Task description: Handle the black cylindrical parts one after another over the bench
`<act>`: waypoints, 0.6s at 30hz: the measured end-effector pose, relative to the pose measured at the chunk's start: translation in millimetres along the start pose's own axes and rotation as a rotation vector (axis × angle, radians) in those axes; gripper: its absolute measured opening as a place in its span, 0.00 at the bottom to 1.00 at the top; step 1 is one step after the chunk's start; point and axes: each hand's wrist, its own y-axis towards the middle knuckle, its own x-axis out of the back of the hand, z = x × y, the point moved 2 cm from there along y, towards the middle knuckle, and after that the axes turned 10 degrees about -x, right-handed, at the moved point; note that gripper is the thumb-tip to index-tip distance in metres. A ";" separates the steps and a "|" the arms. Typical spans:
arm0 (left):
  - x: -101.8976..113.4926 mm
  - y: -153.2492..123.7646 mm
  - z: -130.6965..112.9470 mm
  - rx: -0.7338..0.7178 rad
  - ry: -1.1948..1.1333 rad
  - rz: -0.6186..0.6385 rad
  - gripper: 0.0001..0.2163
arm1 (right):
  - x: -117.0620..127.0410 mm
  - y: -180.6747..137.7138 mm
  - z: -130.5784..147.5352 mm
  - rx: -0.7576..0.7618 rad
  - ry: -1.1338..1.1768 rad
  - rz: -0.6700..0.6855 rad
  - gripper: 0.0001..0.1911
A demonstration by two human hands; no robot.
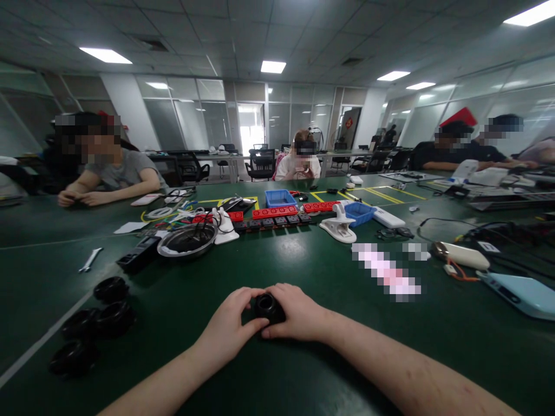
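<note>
Low on the green counter [303, 271], the left hand [228, 326] and right hand [299, 315] meet, both gripping a black round part [267, 305] pinched between their fingertips, resting on the surface. Similar black rings [108, 289] lie well apart to the left. Farther off sit a metal bowl [187, 240] and a blue bin [280, 198].

We see only the top of the ring [267, 303]; our fingers [241, 297] cover its sides. A blurred patch [387, 271] hides something on the worktop [303, 260]. The blue case [525, 293] runs off the right edge.
</note>
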 end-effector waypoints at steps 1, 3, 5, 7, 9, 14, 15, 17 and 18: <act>3.2 1.1 -0.5 -0.006 -0.024 0.033 0.14 | 2.6 0.8 -3.1 0.034 0.041 0.056 0.28; 8.7 3.1 -1.8 -0.013 -0.074 0.101 0.15 | 6.4 2.7 -9.8 0.061 0.095 0.156 0.24; 11.3 4.3 -3.3 -0.016 -0.123 0.149 0.16 | 7.1 4.5 -14.6 0.042 0.094 0.189 0.18; 10.1 4.3 -4.8 -0.014 -0.149 0.161 0.16 | 4.3 5.1 -14.7 0.012 0.089 0.170 0.18; 6.3 3.0 -5.4 0.011 -0.109 0.121 0.15 | -1.0 4.5 -10.1 -0.045 0.035 0.106 0.21; -1.2 -1.6 -5.3 0.126 0.111 -0.063 0.12 | -10.7 0.1 6.9 -0.136 -0.185 -0.114 0.22; -1.0 -1.9 -5.6 0.117 0.109 -0.067 0.12 | -10.6 -0.5 7.9 -0.111 -0.175 -0.122 0.22; 1.6 -1.8 -5.7 0.081 0.058 -0.044 0.13 | -8.1 -0.7 5.5 -0.040 -0.097 -0.089 0.26; 3.6 -1.7 -5.4 0.060 0.024 -0.025 0.13 | -6.0 -0.2 2.7 0.001 -0.034 -0.045 0.28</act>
